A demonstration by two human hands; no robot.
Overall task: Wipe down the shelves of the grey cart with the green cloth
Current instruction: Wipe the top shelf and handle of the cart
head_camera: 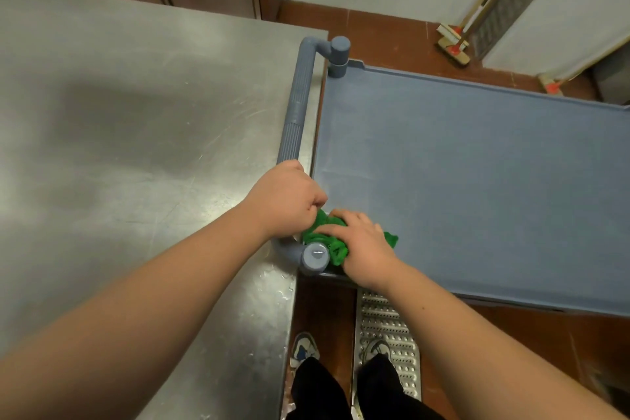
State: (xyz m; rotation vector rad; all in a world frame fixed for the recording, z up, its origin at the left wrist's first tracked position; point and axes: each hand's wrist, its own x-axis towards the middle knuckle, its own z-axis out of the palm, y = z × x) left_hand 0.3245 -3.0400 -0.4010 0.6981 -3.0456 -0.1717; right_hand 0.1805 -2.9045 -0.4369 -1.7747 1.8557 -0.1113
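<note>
The grey cart's top shelf [477,181] spreads out to the right, with its ribbed handle bar [296,106] along its left end. A crumpled green cloth [327,237] lies in the shelf's near left corner, beside a round post cap [315,257]. My left hand [286,198] is a fist at the cloth's left edge, its fingers curled on the cloth. On top of the cloth lies my right hand [361,245], fingers curled over it and pressing it against the shelf.
A steel worktable [136,147] stands directly left of the cart, touching the handle. Brooms [456,44] lean on the white wall at the back right. My shoes stand on red floor tiles and a perforated metal drain grate [385,327].
</note>
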